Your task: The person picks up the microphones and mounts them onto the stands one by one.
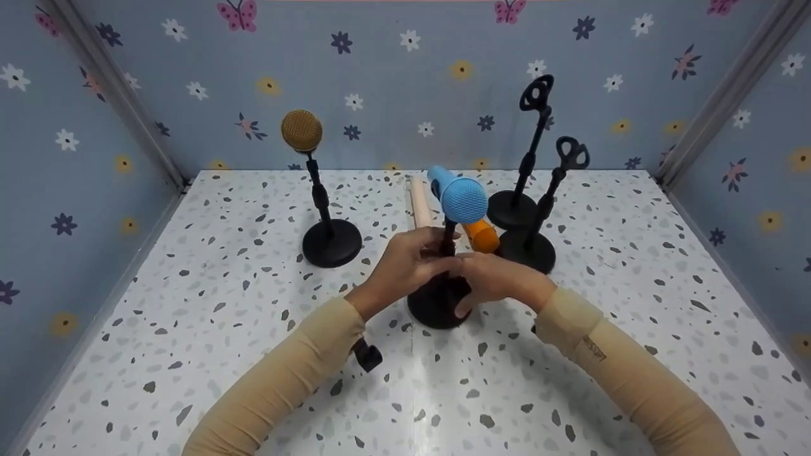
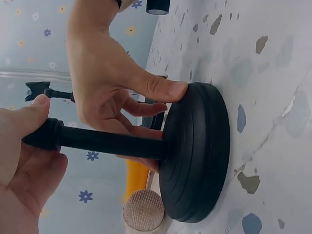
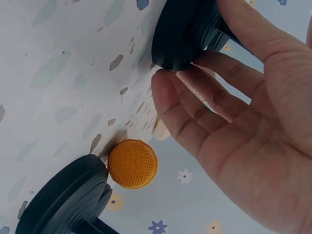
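Observation:
A light blue microphone (image 1: 464, 199) rests at the top of a black stand whose round base (image 1: 437, 307) is on the speckled table. The left hand (image 1: 405, 263) grips the stand's pole below the microphone; in the left wrist view its thumb and fingers pinch the pole's collar (image 2: 44, 134). The right hand (image 1: 497, 278) is at the base, its thumb on the base's top edge (image 2: 195, 151) and its other fingers curving around the far side. In the right wrist view, the right hand's fingers (image 3: 195, 102) touch the rim of the base (image 3: 178, 34).
A gold microphone (image 1: 301, 131) stands on a black stand at the left. Two stands with empty clips (image 1: 536, 94) (image 1: 572, 154) are at the back right. An orange microphone (image 1: 483, 237) and a pale one (image 1: 420, 201) lie behind the hands. A small black piece (image 1: 367, 356) lies by the left sleeve.

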`<move>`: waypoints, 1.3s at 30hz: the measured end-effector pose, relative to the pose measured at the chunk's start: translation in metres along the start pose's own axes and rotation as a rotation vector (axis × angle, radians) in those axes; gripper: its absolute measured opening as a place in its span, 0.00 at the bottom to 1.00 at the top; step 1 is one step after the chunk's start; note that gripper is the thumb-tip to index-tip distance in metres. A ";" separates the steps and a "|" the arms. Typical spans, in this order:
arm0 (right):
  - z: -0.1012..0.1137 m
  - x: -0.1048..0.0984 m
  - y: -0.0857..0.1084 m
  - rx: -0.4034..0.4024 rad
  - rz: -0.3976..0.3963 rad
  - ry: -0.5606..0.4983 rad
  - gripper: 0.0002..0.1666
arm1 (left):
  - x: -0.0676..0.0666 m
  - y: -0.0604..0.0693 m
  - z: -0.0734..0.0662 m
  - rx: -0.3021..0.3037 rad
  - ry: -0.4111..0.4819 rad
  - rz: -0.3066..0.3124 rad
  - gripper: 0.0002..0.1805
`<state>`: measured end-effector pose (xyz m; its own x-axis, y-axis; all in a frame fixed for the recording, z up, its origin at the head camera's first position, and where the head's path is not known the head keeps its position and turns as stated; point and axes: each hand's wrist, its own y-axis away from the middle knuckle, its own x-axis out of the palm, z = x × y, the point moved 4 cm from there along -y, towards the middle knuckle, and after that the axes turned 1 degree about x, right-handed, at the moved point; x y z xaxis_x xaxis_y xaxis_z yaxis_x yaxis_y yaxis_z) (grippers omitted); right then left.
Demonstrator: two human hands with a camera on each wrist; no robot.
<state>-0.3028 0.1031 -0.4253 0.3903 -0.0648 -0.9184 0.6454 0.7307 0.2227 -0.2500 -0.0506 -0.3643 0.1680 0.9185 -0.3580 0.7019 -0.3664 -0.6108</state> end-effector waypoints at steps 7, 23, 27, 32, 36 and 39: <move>-0.001 0.003 0.001 0.013 0.008 0.007 0.40 | 0.000 0.003 0.000 -0.027 0.073 0.095 0.16; 0.000 0.002 0.001 -0.006 -0.003 0.027 0.32 | 0.005 -0.006 0.024 -0.150 0.043 0.096 0.11; -0.001 0.002 0.001 -0.014 -0.010 0.031 0.33 | 0.005 -0.007 0.024 -0.151 0.011 0.122 0.13; -0.001 0.002 0.001 -0.001 -0.005 0.028 0.31 | 0.004 -0.007 0.024 -0.160 -0.011 0.132 0.14; -0.001 0.002 0.000 0.004 -0.002 0.031 0.31 | 0.003 -0.007 0.025 -0.166 -0.015 0.112 0.15; 0.000 0.001 -0.001 -0.008 -0.004 0.031 0.31 | 0.003 -0.006 0.025 -0.162 -0.009 0.092 0.16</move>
<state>-0.3032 0.1024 -0.4270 0.3674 -0.0465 -0.9289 0.6415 0.7358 0.2169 -0.2714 -0.0495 -0.3789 0.2313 0.8806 -0.4136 0.7861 -0.4197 -0.4538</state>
